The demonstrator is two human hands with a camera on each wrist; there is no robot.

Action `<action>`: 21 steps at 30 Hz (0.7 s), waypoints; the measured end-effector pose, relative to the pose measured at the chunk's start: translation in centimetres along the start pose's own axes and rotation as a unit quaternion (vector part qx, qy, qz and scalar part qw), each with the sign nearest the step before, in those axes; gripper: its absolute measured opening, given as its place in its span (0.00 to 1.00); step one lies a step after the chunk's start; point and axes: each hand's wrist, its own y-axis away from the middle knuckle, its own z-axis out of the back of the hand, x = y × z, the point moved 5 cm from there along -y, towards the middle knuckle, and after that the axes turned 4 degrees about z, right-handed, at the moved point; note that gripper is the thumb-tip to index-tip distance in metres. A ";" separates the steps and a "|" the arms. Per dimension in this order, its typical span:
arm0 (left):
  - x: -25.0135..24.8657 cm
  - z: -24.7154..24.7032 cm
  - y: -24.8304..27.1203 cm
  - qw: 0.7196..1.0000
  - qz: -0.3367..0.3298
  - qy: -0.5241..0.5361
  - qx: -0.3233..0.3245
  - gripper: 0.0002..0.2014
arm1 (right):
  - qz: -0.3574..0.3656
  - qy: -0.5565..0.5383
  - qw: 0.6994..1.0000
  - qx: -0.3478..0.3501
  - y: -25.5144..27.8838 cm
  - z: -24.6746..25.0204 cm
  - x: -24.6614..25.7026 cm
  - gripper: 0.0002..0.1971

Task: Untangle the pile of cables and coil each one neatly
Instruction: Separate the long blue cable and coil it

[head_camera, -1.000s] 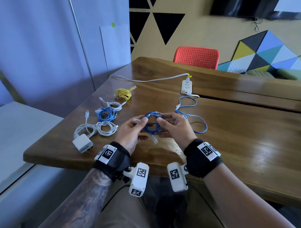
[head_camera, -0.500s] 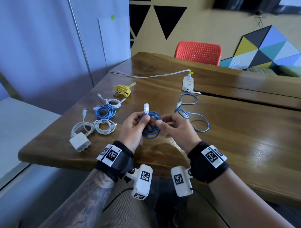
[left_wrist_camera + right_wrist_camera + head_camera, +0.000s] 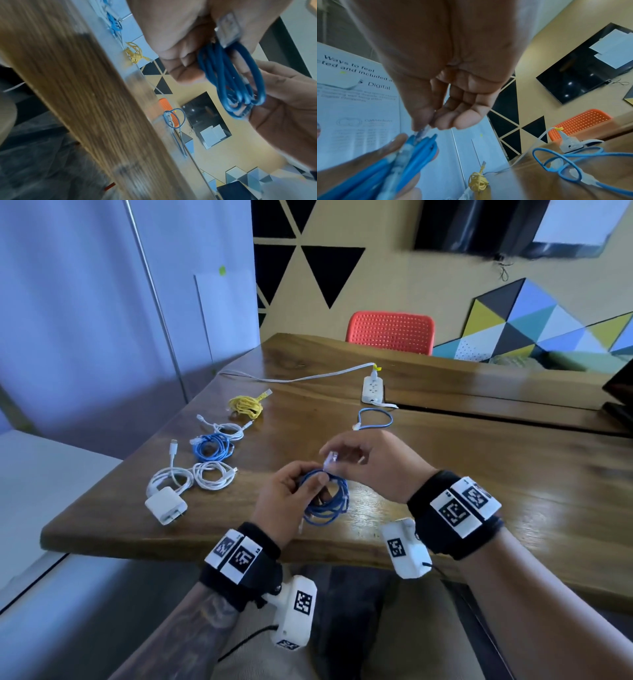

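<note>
Left hand [image 3: 286, 498] gripping blue cable coil [image 3: 327, 503], right hand [image 3: 370, 460] pinching its plug [image 3: 331, 457]

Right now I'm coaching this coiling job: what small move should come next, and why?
Probably tuck the plug through the blue coil to lock it. The left hand grips the coil above the table, the right hand pinches the plug just above it, and finished coils already lie to the left.

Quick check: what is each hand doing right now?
Left hand: grips the blue coil.
Right hand: pinches the coil's clear plug.
</note>
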 end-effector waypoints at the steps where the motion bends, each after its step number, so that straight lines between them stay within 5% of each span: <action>1: -0.3 -0.2 0.1 1.000 -0.002 0.002 0.009 0.04 | 0.008 0.001 1.000 -0.004 0.4 0.1 0.2 0.06; 6: -1.1 -0.7 0.8 0.997 0.003 -0.044 0.061 0.04 | 0.014 -0.033 0.995 -0.093 1.0 2.4 0.4 0.07; 11: -1.4 -1.2 1.3 0.998 0.000 -0.044 0.053 0.04 | 0.008 -0.117 0.988 -0.097 1.9 1.3 0.6 0.07; 21: -1.5 -1.9 1.2 0.997 -0.055 -0.019 -0.044 0.06 | 0.030 -0.083 0.990 -0.114 4.7 0.2 0.9 0.15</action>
